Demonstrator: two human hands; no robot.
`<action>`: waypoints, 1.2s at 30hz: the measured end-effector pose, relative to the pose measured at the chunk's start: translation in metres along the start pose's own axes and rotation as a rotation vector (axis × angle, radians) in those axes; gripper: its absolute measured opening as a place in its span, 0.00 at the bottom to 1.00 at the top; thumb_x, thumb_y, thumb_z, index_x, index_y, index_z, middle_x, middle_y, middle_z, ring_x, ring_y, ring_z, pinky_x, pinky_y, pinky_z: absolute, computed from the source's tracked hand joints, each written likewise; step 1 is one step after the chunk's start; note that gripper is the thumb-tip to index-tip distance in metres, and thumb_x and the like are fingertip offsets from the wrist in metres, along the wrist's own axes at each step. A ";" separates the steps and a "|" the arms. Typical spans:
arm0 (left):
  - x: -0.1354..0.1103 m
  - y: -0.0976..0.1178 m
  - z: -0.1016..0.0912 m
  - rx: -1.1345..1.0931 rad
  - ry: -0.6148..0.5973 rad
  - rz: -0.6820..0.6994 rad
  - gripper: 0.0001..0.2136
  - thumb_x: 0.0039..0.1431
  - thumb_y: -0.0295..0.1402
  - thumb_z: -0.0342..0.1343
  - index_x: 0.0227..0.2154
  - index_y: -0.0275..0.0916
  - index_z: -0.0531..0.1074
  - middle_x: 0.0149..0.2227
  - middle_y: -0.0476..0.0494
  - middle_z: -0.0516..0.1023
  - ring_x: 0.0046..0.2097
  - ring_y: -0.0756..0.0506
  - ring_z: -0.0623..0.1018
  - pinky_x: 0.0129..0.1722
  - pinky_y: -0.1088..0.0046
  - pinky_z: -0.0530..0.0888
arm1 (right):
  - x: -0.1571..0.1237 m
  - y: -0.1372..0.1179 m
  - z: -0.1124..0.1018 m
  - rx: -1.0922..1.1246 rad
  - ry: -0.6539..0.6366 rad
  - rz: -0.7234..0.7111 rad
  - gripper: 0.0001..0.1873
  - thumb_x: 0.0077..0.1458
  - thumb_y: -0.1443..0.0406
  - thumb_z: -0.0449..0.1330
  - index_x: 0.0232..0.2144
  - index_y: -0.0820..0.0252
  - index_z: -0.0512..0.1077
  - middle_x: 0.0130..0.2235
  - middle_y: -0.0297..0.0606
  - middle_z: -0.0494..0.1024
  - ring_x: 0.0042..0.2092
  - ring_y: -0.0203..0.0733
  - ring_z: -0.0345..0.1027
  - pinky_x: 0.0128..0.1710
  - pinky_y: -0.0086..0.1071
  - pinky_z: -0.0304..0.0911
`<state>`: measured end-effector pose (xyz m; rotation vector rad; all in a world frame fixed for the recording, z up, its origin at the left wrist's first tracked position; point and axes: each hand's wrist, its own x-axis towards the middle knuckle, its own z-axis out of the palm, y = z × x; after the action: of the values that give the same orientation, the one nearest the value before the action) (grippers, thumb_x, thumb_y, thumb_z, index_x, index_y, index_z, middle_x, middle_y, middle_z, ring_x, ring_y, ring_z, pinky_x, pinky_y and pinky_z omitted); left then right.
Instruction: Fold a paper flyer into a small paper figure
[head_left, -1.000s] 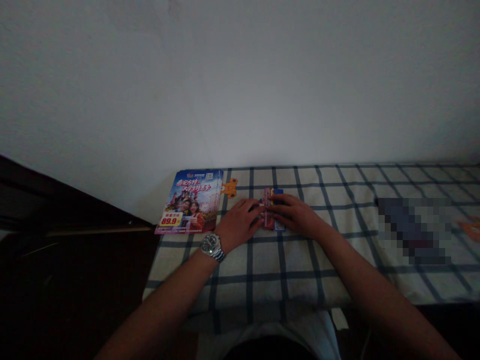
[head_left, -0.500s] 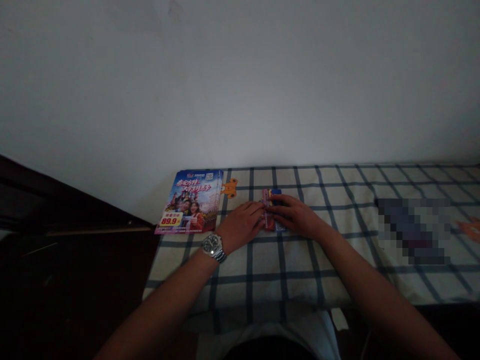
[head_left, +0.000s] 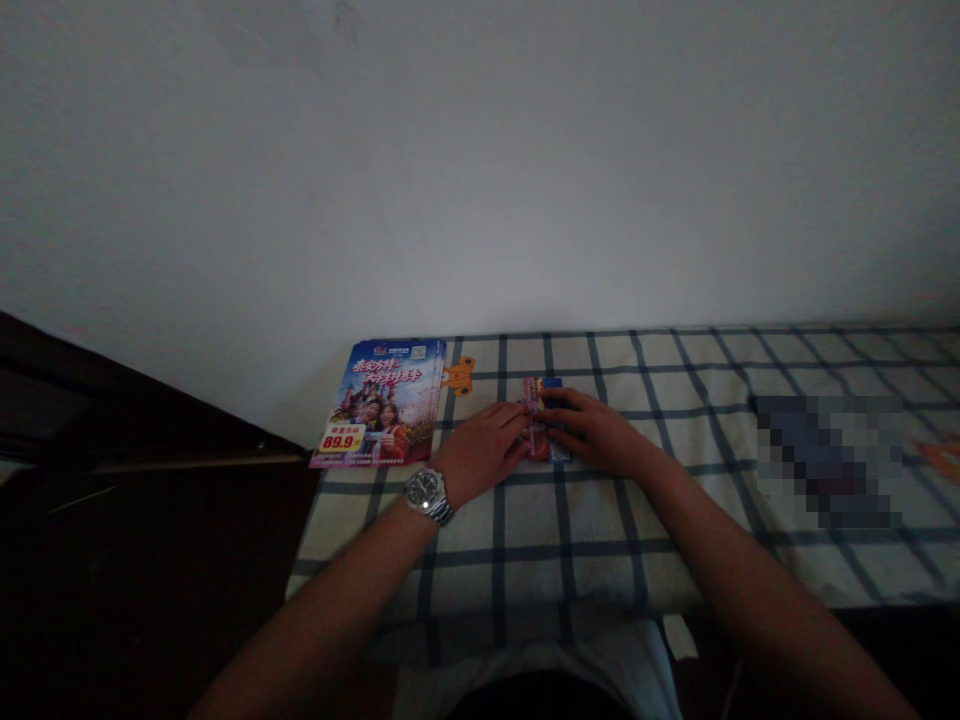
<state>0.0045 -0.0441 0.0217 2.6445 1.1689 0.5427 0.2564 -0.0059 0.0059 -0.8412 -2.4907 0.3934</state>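
A flyer folded into a narrow strip (head_left: pixel 538 446), red and purple on one part and blue on the other, lies on the checked cloth (head_left: pixel 532 560). My left hand (head_left: pixel 484 442), with a metal watch on its wrist, holds the strip's left edge with bent fingertips. From the other side, my right hand (head_left: pixel 600 436) holds the strip, its fingers reaching across the top. The fingers cover the middle of the paper. Left of my hands sits a stack of colourful flyers (head_left: pixel 382 395), with "89.9" printed on the top one.
An orange bear-shaped figure (head_left: pixel 458 377) shows on the cloth beside the stack. To the right lies a dark, pixelated object (head_left: pixel 821 460). A pale wall (head_left: pixel 525 180) rises directly behind the cloth-covered surface, whose left edge borders a dark area.
My fingers have shifted very slightly on the folded flyer. The stack and everything else stay where they were.
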 end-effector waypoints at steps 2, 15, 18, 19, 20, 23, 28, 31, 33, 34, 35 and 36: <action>0.000 0.000 0.000 -0.004 0.000 -0.007 0.14 0.70 0.33 0.53 0.56 0.38 0.69 0.58 0.39 0.73 0.60 0.41 0.72 0.63 0.58 0.71 | 0.000 0.000 -0.001 0.020 0.000 0.012 0.17 0.67 0.63 0.58 0.57 0.51 0.74 0.64 0.46 0.70 0.63 0.51 0.67 0.63 0.48 0.66; 0.001 -0.001 0.004 0.004 0.009 -0.018 0.16 0.71 0.34 0.53 0.59 0.40 0.69 0.59 0.41 0.73 0.60 0.41 0.72 0.62 0.58 0.73 | -0.002 0.003 -0.001 0.033 0.025 0.016 0.14 0.66 0.65 0.59 0.52 0.53 0.77 0.63 0.45 0.72 0.63 0.52 0.69 0.63 0.49 0.67; 0.000 -0.001 0.003 -0.004 0.011 -0.023 0.16 0.70 0.33 0.53 0.58 0.40 0.70 0.60 0.41 0.73 0.60 0.41 0.73 0.61 0.58 0.73 | -0.002 0.004 -0.002 0.033 0.015 0.019 0.14 0.66 0.65 0.59 0.52 0.53 0.77 0.63 0.45 0.72 0.63 0.52 0.69 0.63 0.49 0.68; 0.000 -0.001 0.003 -0.009 0.009 -0.023 0.16 0.70 0.33 0.52 0.58 0.40 0.70 0.60 0.41 0.73 0.60 0.41 0.73 0.61 0.58 0.74 | -0.003 0.004 -0.002 0.030 0.009 0.025 0.14 0.66 0.66 0.59 0.52 0.53 0.77 0.63 0.45 0.72 0.63 0.51 0.69 0.62 0.49 0.68; 0.000 -0.001 0.003 -0.013 0.007 -0.023 0.16 0.70 0.33 0.52 0.58 0.40 0.70 0.59 0.41 0.73 0.60 0.41 0.73 0.61 0.58 0.74 | -0.003 0.005 -0.002 0.026 0.004 0.032 0.14 0.66 0.66 0.59 0.52 0.53 0.77 0.63 0.45 0.72 0.62 0.51 0.70 0.62 0.49 0.68; 0.000 -0.001 0.003 -0.018 0.010 -0.022 0.16 0.71 0.34 0.52 0.58 0.40 0.70 0.59 0.41 0.73 0.60 0.41 0.73 0.61 0.58 0.73 | -0.004 0.006 -0.002 0.018 0.001 0.047 0.13 0.66 0.65 0.59 0.51 0.53 0.78 0.63 0.45 0.73 0.62 0.51 0.70 0.61 0.49 0.69; 0.000 -0.001 0.003 -0.018 0.011 -0.021 0.15 0.71 0.34 0.51 0.57 0.39 0.71 0.59 0.41 0.74 0.60 0.41 0.73 0.62 0.58 0.73 | -0.005 0.008 -0.001 0.026 0.006 0.032 0.13 0.66 0.65 0.59 0.50 0.53 0.79 0.63 0.45 0.73 0.61 0.51 0.71 0.60 0.48 0.70; 0.000 -0.002 0.004 -0.024 0.016 -0.022 0.15 0.71 0.34 0.51 0.57 0.39 0.71 0.59 0.40 0.74 0.60 0.41 0.73 0.61 0.58 0.74 | -0.005 0.009 0.001 0.042 0.014 0.032 0.13 0.65 0.65 0.60 0.49 0.52 0.80 0.62 0.44 0.73 0.61 0.51 0.71 0.60 0.49 0.70; 0.000 -0.002 0.005 -0.023 0.018 -0.021 0.15 0.71 0.34 0.51 0.57 0.40 0.71 0.59 0.40 0.73 0.60 0.41 0.73 0.61 0.58 0.74 | -0.005 0.010 0.001 0.053 0.025 0.037 0.13 0.65 0.65 0.60 0.49 0.52 0.80 0.62 0.44 0.73 0.61 0.51 0.71 0.61 0.49 0.69; 0.000 -0.002 0.005 -0.020 0.020 -0.022 0.15 0.71 0.34 0.51 0.57 0.39 0.71 0.59 0.40 0.73 0.60 0.41 0.73 0.61 0.58 0.74 | -0.005 0.010 0.001 0.058 0.027 0.039 0.13 0.65 0.65 0.60 0.49 0.52 0.80 0.62 0.44 0.73 0.61 0.51 0.71 0.61 0.50 0.69; 0.000 -0.002 0.005 -0.016 0.021 -0.021 0.15 0.71 0.34 0.51 0.57 0.39 0.71 0.59 0.40 0.73 0.60 0.41 0.73 0.61 0.58 0.74 | -0.005 0.010 0.001 0.064 0.026 0.041 0.13 0.64 0.65 0.60 0.49 0.52 0.80 0.62 0.44 0.73 0.61 0.51 0.70 0.61 0.50 0.69; 0.000 -0.001 0.005 -0.011 0.019 -0.020 0.15 0.71 0.34 0.51 0.57 0.38 0.71 0.59 0.40 0.73 0.60 0.41 0.73 0.62 0.58 0.73 | -0.005 0.010 0.001 0.069 0.021 0.043 0.13 0.64 0.66 0.60 0.49 0.52 0.80 0.62 0.44 0.72 0.61 0.51 0.70 0.61 0.50 0.69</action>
<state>0.0060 -0.0432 0.0165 2.6207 1.1933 0.5703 0.2644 -0.0012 -0.0013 -0.8678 -2.4286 0.4801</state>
